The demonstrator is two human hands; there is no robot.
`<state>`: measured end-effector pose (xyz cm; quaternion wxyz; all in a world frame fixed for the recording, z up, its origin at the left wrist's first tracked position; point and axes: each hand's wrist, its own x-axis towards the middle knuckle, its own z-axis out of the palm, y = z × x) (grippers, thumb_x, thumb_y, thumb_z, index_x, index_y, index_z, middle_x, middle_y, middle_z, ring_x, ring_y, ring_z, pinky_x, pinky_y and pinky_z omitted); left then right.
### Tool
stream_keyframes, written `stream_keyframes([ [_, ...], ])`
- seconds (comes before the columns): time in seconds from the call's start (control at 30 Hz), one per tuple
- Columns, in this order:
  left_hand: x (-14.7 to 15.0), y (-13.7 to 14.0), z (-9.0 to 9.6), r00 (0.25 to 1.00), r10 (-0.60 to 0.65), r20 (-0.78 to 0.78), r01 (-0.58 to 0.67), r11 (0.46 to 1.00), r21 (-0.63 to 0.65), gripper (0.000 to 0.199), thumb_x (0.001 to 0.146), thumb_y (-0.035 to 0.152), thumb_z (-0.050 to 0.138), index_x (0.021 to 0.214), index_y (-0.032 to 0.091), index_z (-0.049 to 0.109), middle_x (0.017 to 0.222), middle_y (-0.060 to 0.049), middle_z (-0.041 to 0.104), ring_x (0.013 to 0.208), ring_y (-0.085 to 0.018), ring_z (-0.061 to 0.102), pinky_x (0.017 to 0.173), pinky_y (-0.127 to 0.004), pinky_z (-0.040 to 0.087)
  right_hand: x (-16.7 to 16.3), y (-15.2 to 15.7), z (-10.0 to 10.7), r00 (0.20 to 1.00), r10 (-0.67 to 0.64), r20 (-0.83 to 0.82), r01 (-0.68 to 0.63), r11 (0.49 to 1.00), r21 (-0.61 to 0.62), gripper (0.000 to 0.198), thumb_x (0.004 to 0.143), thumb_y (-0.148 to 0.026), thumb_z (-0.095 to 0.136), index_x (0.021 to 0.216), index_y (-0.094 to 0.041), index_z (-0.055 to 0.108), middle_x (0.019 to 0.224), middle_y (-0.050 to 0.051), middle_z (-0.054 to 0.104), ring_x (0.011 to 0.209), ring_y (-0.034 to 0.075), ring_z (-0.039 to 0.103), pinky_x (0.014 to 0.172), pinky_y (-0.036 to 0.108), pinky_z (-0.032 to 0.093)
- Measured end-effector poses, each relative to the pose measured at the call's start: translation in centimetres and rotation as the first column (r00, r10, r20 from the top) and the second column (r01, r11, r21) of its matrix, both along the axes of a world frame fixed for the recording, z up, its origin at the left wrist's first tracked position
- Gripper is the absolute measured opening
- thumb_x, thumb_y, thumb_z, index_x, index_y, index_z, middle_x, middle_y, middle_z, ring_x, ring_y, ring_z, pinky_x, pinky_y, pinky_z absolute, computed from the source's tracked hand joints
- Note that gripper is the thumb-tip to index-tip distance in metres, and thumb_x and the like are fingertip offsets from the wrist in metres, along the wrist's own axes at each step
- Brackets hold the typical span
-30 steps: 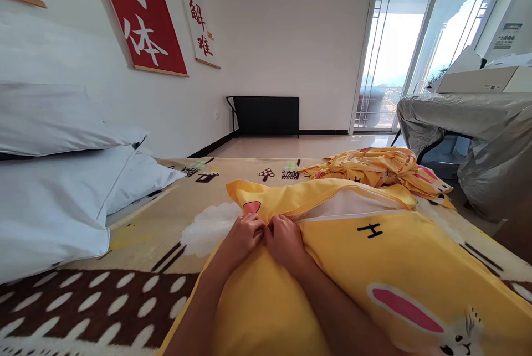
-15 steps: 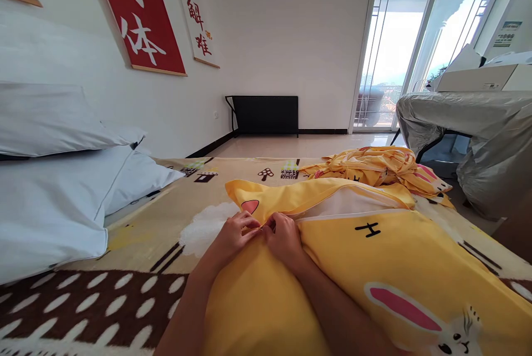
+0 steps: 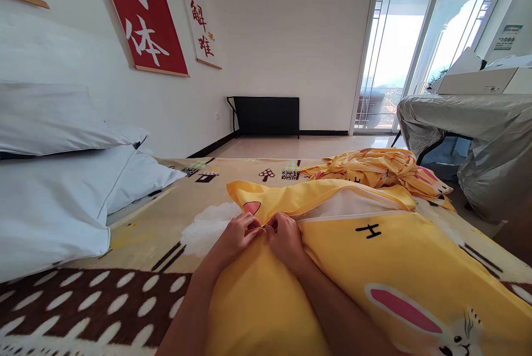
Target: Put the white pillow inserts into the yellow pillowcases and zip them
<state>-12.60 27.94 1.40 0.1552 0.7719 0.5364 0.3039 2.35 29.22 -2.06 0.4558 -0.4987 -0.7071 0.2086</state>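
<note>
A yellow pillowcase with a rabbit print and a black letter H lies in front of me on the bed. Its long edge gapes to the right of my hands, and white material shows inside the gap. My left hand pinches the edge of the pillowcase near its far left corner. Close beside it, my right hand has its fingers closed on the same edge, at the left end of the gap. Whatever small part lies between the fingertips is mostly hidden.
White pillows are stacked at the left on the patterned bed blanket. Crumpled yellow printed fabric lies beyond the pillowcase. At the right stands furniture under a silvery cover, with a white box on top.
The view has shifted very slightly. Both hands keep their pinch on the pillowcase edge in almost the same place.
</note>
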Motion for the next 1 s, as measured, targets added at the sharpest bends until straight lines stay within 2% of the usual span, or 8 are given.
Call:
stream_keyframes([
  [0.2,0.0,0.0,-0.1,0.999,0.048,-0.004,-0.048,0.999,0.017,0.009,0.076,0.028,0.047,0.072,0.02,0.05,0.075,-0.002,0.059,0.071,-0.018,0.054,0.067,-0.029,0.043,0.0,-0.2,0.3,1.0,-0.013,-0.026,0.014,1.0,0.01,0.015,0.073,-0.007,0.055,0.066,-0.019,0.05,0.073,0.001,0.06,0.07,0.015,0.053,0.064,0.025,0.037],
  [0.5,0.0,0.0,-0.1,0.999,0.05,0.015,-0.05,0.998,0.041,0.007,0.072,0.025,0.047,0.068,0.02,0.045,0.066,0.001,0.054,0.064,-0.015,0.051,0.061,-0.026,0.04,-0.3,-0.6,-0.1,0.995,-0.081,0.053,0.072,0.986,0.151,0.012,0.075,-0.009,0.053,0.07,-0.019,0.051,0.08,0.005,0.059,0.084,0.02,0.051,0.076,0.032,0.04],
  [0.73,-0.3,0.3,-0.8,0.995,0.083,-0.064,-0.075,0.991,0.109,0.007,0.072,0.024,0.047,0.066,0.021,0.044,0.07,0.0,0.055,0.073,-0.018,0.053,0.073,-0.03,0.042,-0.3,-0.9,0.1,0.987,-0.096,0.13,0.069,0.978,0.199,0.011,0.076,-0.009,0.051,0.073,-0.019,0.053,0.087,0.006,0.058,0.088,0.021,0.048,0.086,0.038,0.036],
  [0.87,-0.8,0.4,-0.7,0.988,0.124,-0.087,-0.11,0.983,0.148,0.006,0.072,0.022,0.046,0.065,0.021,0.045,0.07,-0.001,0.056,0.072,-0.018,0.053,0.078,-0.033,0.039,-0.3,-0.7,-0.2,0.988,-0.132,0.081,0.117,0.979,0.169,0.013,0.077,-0.007,0.047,0.072,-0.019,0.052,0.086,0.007,0.057,0.087,0.022,0.048,0.084,0.038,0.037],
  [1.0,-1.5,0.5,-0.6,0.985,0.151,-0.088,-0.138,0.982,0.13,0.009,0.074,0.026,0.045,0.066,0.021,0.047,0.073,-0.001,0.057,0.073,-0.018,0.054,0.08,-0.035,0.038,-0.3,-0.5,-0.2,0.989,-0.141,0.045,0.13,0.973,0.189,0.015,0.078,-0.006,0.045,0.073,-0.019,0.051,0.089,0.007,0.057,0.088,0.022,0.048,0.083,0.037,0.037],
])
